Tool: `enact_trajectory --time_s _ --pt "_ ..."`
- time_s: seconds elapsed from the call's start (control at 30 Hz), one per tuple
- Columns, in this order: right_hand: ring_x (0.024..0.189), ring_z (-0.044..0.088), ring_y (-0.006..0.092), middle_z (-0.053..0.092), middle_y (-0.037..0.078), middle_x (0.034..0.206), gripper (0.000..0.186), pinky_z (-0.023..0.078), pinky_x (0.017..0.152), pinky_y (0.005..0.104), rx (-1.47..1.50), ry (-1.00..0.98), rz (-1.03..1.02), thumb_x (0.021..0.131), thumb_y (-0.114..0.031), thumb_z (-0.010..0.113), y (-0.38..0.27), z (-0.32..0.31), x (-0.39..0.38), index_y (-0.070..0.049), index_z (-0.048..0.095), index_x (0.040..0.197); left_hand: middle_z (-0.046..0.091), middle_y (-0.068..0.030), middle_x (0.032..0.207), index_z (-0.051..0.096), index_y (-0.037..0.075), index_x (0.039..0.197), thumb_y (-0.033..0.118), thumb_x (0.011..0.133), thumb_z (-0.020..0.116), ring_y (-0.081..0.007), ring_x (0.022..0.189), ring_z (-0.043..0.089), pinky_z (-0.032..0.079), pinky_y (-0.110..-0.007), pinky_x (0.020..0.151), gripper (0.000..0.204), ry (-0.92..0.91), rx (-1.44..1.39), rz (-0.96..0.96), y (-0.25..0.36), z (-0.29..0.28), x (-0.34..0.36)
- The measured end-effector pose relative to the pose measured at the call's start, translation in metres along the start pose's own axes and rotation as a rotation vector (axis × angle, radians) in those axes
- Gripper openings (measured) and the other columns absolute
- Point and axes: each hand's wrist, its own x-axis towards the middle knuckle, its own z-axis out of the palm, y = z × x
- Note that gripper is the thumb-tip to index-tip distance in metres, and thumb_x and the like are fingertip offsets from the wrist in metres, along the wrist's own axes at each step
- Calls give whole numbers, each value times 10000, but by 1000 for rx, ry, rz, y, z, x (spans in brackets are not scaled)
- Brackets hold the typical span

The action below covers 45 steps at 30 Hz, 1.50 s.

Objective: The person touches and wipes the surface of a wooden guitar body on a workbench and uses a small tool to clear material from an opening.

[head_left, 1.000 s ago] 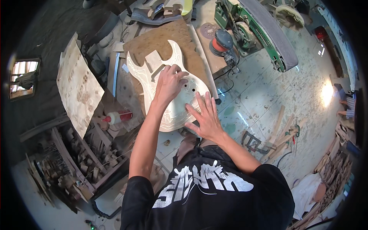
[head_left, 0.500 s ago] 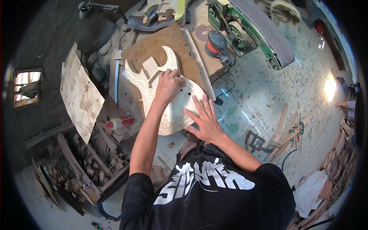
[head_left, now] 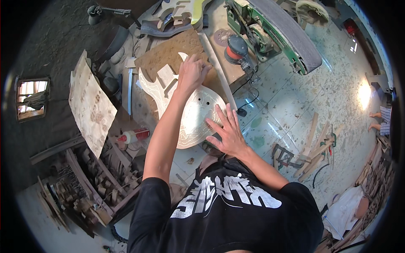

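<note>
A pale electric guitar body (head_left: pixel 196 118) with thin contour lines, two dark holes and a cut-out lies on a brown board (head_left: pixel 158 57). My left hand (head_left: pixel 193 75) is over its far right horn, fingers curled down and closed. Whatever they may hold is hidden beneath them. Across the near right edge of the body rests my right hand (head_left: pixel 230 134), its fingers spread and lying flat.
An orbital sander (head_left: pixel 237 48) stands right of the board, near a green belt sander (head_left: pixel 291 46). A blotchy veneer sheet (head_left: pixel 93 105) and a red-and-white bottle (head_left: pixel 133 135) are at left. Clamps (head_left: pixel 287 156) lie on the floor. Another person's hands (head_left: pixel 374 120) show far right.
My left hand has slid away from me over the guitar body, from its middle to the far right horn. My right hand stays at the near right edge.
</note>
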Motion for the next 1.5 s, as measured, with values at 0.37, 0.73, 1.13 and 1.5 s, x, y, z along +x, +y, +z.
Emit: enact_trajectory --time_s 0.37,0.73,1.13,1.5 --pt "1531 118 529 235 222 1671 614 156 1220 636 -27 56 23 995 -514 581 16 2 19 -138 554 1479 674 -165 1250 698 46 1263 173 971 650 -290 1151 650 491 -377 1016 322 298 -399 -165 -21 -38 -31" --pt "1539 123 501 246 176 1678 656 134 1226 649 -240 2 -72 998 -653 461 43 14 88 -226 564 1485 704 -123 1125 685 -42 1183 154 1068 543 -200 1036 660 508 -324 931 268 633 -496 -581 -28 -25 -271" --pt "1545 69 515 191 183 1697 783 97 1233 639 -418 29 51 981 -722 403 78 -26 86 -179 493 1538 659 -119 902 697 -30 1089 199 1051 568 -201 769 627 510 -352 754 266 562 -370 -895 -20 65 -441" --pt "1556 75 479 208 159 1696 717 95 1237 645 -396 -116 -154 986 -716 399 62 2 85 -280 472 1550 671 -165 915 653 -40 1172 389 1063 516 -214 688 631 527 -351 641 464 312 -597 -1292 -42 170 -574"
